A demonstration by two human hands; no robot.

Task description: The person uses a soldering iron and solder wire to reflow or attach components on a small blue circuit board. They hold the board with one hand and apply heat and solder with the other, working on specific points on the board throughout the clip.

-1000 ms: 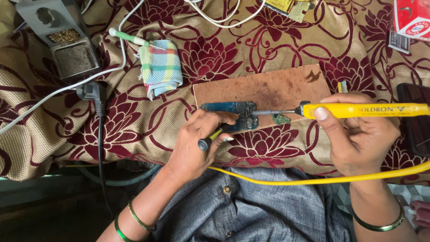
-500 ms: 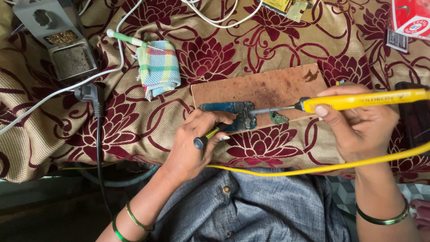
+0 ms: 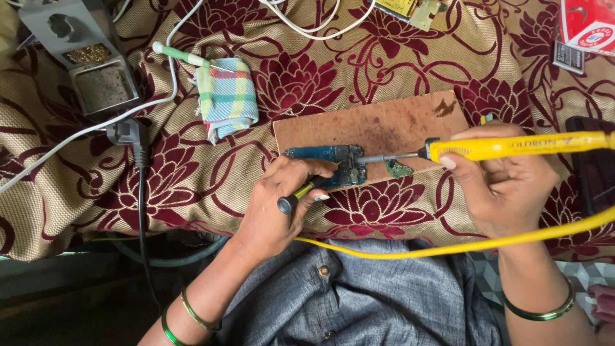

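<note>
Since the earlier frame, the soldering iron [image 3: 512,147] is levelling out, its tip touching the blue circuit board [image 3: 327,161] on the brown board [image 3: 384,125] at centre frame. The right hand [image 3: 503,182] is gripping the yellow handle; the left hand [image 3: 278,205] is holding a small dark-tipped tool [image 3: 298,195] against the circuit board's near edge.

My left hand [image 3: 278,205] reaches up from the lower middle, forearm slanting in from the bottom left, two green bangles on the wrist. Its fingers [image 3: 307,172] are curled, thumb and forefinger pinched together, knuckles upward. My right hand [image 3: 503,186] comes in from the bottom right, forearm nearly upright, one green bangle at the wrist. Its fingers [image 3: 474,136] are closed in a pen-like grip, thumb [image 3: 455,170] pointing left.
</note>
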